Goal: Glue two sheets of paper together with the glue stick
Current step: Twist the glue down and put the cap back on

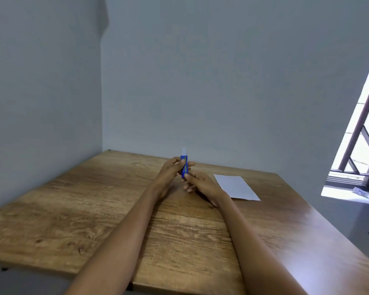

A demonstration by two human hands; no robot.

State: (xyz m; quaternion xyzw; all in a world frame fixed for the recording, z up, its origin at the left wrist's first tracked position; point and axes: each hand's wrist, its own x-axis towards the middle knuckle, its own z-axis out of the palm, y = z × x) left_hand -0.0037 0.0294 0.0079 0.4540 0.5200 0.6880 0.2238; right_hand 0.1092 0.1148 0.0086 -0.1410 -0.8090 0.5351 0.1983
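A: Holding the glue stick (184, 166) upright, both hands meet over the far middle of the desk (77, 209), at about 12 o'clock from the person. Left hand (172, 169) has its grip clenched round the blue barrel, fingers on the left side, thumb across the front. Right hand (197, 181) pinches the lower end of the barrel with thumb and forefinger; its other fingers curl loosely below.

B: Cap on or off?

A: A pale whitish tip shows above the blue barrel. Cannot tell from the blur whether that is a cap or bare glue.

B: Stick touching the desk?

A: No, it is held clear above it. The right wrist lies low by the wood; cannot tell whether it touches.

B: Paper position?

A: White paper (235, 187) lies flat on the desk at about 2 o'clock from the hands, just beside the right hand, its near left corner hidden behind the right wrist. Cannot tell whether it is one sheet or two stacked.

B: Surroundings?

A: Desk is wood-grain and set into a corner of grey walls (200, 81). A window with a dark grille (362, 141) is at 3 o'clock, with a bright sill below it.
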